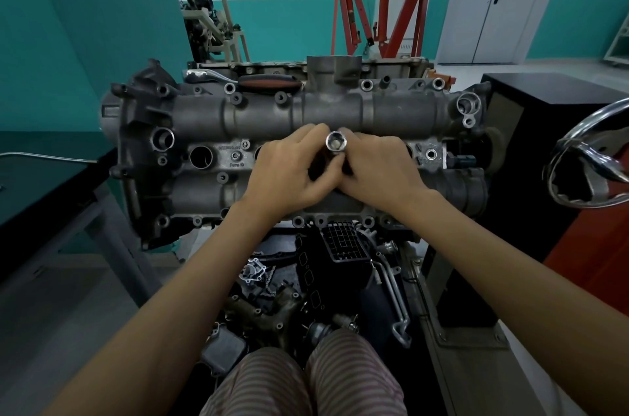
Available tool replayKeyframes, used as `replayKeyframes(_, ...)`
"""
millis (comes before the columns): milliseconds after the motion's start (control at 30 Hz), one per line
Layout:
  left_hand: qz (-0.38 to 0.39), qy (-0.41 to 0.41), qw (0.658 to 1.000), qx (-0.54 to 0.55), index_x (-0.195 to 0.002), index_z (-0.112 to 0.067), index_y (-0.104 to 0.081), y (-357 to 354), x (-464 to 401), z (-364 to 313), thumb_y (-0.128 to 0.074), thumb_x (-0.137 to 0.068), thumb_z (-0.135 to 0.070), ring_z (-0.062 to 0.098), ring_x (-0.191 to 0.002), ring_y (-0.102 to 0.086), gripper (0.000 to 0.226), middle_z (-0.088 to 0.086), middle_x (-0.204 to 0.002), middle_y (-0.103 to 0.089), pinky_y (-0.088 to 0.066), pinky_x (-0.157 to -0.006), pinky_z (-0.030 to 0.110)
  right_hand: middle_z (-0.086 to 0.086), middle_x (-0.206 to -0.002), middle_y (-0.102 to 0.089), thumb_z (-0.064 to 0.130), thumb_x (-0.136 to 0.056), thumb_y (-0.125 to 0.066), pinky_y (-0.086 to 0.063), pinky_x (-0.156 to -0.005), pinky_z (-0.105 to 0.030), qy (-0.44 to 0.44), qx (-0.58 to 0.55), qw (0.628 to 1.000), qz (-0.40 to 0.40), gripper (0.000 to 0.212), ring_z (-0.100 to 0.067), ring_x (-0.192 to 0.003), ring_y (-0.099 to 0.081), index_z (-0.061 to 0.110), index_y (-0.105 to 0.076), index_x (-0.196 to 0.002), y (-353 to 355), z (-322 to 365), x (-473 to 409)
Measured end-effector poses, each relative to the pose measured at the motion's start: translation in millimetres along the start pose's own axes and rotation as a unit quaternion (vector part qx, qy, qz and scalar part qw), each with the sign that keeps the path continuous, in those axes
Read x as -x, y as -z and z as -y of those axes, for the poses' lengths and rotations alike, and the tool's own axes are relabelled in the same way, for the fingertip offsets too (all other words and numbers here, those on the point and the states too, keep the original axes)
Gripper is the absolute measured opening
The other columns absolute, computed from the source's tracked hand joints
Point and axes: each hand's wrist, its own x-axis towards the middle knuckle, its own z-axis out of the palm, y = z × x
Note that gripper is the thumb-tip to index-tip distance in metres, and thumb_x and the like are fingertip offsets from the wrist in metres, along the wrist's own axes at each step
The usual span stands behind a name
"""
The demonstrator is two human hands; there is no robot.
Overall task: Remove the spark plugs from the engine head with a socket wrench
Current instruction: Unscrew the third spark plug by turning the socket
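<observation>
The grey engine head lies across the stand in front of me, with an open spark plug well at its left. Over the middle of the head, my left hand and my right hand both grip a chrome socket, whose open end faces up towards me. Something pale sits inside the socket; I cannot tell what it is. The wells under my hands are hidden. A chrome ratchet handle and a red-and-black tool handle lie on the far edge of the head.
A black bench with a thin metal rod stands at the left. A chrome handwheel and a black cabinet are at the right. Loose engine parts lie below the head. A red engine hoist stands behind.
</observation>
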Motion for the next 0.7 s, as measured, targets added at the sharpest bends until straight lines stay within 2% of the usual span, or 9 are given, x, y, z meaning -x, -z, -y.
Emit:
replayKeyframes(100, 0.001, 0.011, 1.0, -0.006, -0.071, -0.005, -0.053, -0.9, 0.2, -0.3, -0.048, -0.084, -0.028, 0.027, -0.05, -0.054, 0.027, 0.002, -0.062, -0.053, -0.039, -0.044, 0.03, -0.006, -0.07, -0.065, 0.047, -0.077, -0.03, -0.023, -0.049, -0.025, -0.007, -0.001, 1.0, -0.008, 0.047, -0.029, -0.06, -0.061, 0.007, -0.053, -0.084, 0.6, 1.1, 0.0)
replayKeyframes(200, -0.005, 0.015, 1.0, 0.001, -0.066, -0.006, -0.061, -1.3, 0.7, 3.2, -0.054, -0.087, -0.029, 0.024, -0.046, -0.055, 0.032, 0.003, -0.051, -0.055, -0.039, -0.043, 0.028, -0.005, -0.068, -0.066, 0.052, -0.083, -0.037, -0.021, -0.05, -0.026, -0.022, 0.035, 0.999, 0.006, 0.048, -0.026, -0.064, -0.061, 0.013, -0.065, -0.086, -1.3, -1.9, -0.3)
replayKeyframes(300, -0.004, 0.019, 1.0, 0.02, -0.06, -0.005, -0.056, -0.9, 0.4, 4.3, -0.055, -0.087, -0.034, 0.018, -0.043, -0.047, 0.04, 0.0, -0.048, -0.047, -0.037, -0.043, 0.03, -0.008, -0.061, -0.064, 0.051, -0.08, -0.021, -0.021, -0.051, -0.027, -0.016, 0.033, 0.999, 0.006, 0.06, -0.028, -0.057, -0.059, 0.013, -0.067, -0.076, -0.4, -1.2, -0.1)
replayKeyframes(333, 0.0, 0.02, 1.0, 0.022, -0.06, -0.005, -0.051, -0.5, 0.1, 3.7, -0.055, -0.086, -0.035, 0.018, -0.043, -0.044, 0.041, -0.001, -0.049, -0.045, -0.036, -0.042, 0.03, -0.009, -0.061, -0.063, 0.049, -0.08, -0.023, -0.022, -0.05, -0.027, -0.011, 0.029, 0.999, 0.011, 0.057, -0.029, -0.056, -0.058, 0.011, -0.065, -0.075, 0.0, -1.0, 0.0)
replayKeyframes(433, 0.008, 0.017, 1.0, 0.014, -0.068, -0.003, -0.048, 0.8, 0.3, 1.1, -0.051, -0.085, -0.033, 0.02, -0.047, -0.046, 0.034, 0.002, -0.057, -0.05, -0.038, -0.043, 0.032, -0.009, -0.063, -0.062, 0.036, -0.081, -0.048, -0.023, -0.048, -0.025, -0.01, -0.008, 1.0, 0.009, 0.033, -0.032, -0.053, -0.059, 0.004, -0.056, -0.076, 1.6, 1.7, 0.3)
replayKeyframes(533, 0.007, 0.02, 1.0, 0.008, -0.073, -0.003, -0.052, 0.3, -0.5, -0.3, -0.049, -0.083, -0.028, 0.02, -0.052, -0.05, 0.027, -0.004, -0.064, -0.051, -0.041, -0.044, 0.032, -0.007, -0.066, -0.063, 0.04, -0.077, -0.04, -0.024, -0.047, -0.025, -0.018, -0.015, 1.0, -0.01, 0.038, -0.03, -0.055, -0.06, 0.005, -0.052, -0.08, 2.9, 3.2, -0.3)
replayKeyframes(600, 0.003, 0.018, 1.0, 0.006, -0.072, -0.006, -0.055, -0.1, -0.6, 0.6, -0.051, -0.085, -0.027, 0.019, -0.051, -0.051, 0.025, -0.01, -0.063, -0.046, -0.038, -0.045, 0.027, -0.005, -0.069, -0.065, 0.048, -0.079, -0.033, -0.025, -0.049, -0.026, -0.025, 0.023, 0.999, 0.0, 0.048, -0.027, -0.061, -0.062, 0.008, -0.058, -0.086, 1.7, 2.7, -1.1)
replayKeyframes(700, 0.002, 0.02, 1.0, 0.013, -0.067, -0.006, -0.06, -0.8, -0.1, 4.5, -0.054, -0.088, -0.031, 0.021, -0.048, -0.053, 0.033, 0.0, -0.054, -0.054, -0.036, -0.046, 0.026, -0.009, -0.064, -0.065, 0.049, -0.084, -0.037, -0.02, -0.05, -0.026, -0.028, 0.04, 0.999, 0.007, 0.046, -0.031, -0.061, -0.062, 0.013, -0.066, -0.077, 0.0, -0.3, -0.3)
